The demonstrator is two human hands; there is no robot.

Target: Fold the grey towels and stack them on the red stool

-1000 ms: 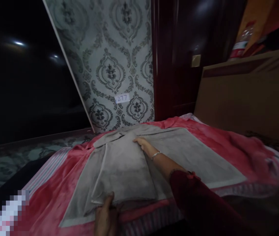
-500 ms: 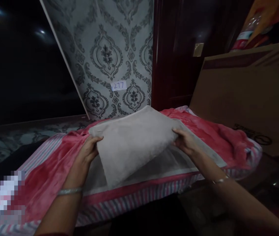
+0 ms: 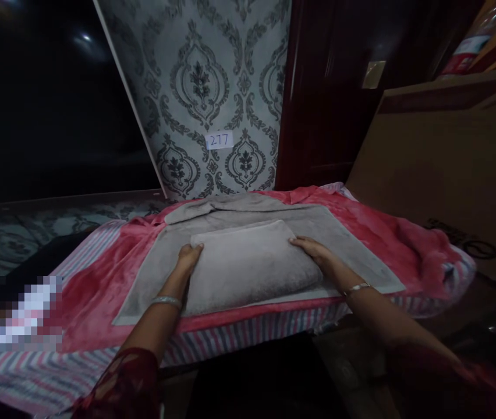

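A folded grey towel (image 3: 248, 265) lies flat on a larger grey towel (image 3: 344, 244) spread over a red blanket (image 3: 99, 279). My left hand (image 3: 188, 260) rests against the folded towel's left edge, fingers curled at its side. My right hand (image 3: 315, 253) lies on its right edge, fingers stretched along the fabric. Both wrists wear a thin silver bangle, and dark red sleeves cover my forearms.
The blanket covers a striped pink and grey sheet (image 3: 248, 340) on a raised surface. A big brown cardboard box (image 3: 444, 169) stands to the right. Patterned wallpaper with a label reading 277 (image 3: 219, 140) is behind, next to a dark wooden door (image 3: 326, 93).
The half-lifted towel fold has been brought down and now lies flat as a compact rectangle. Both hands moved down with it and rest at its two sides.
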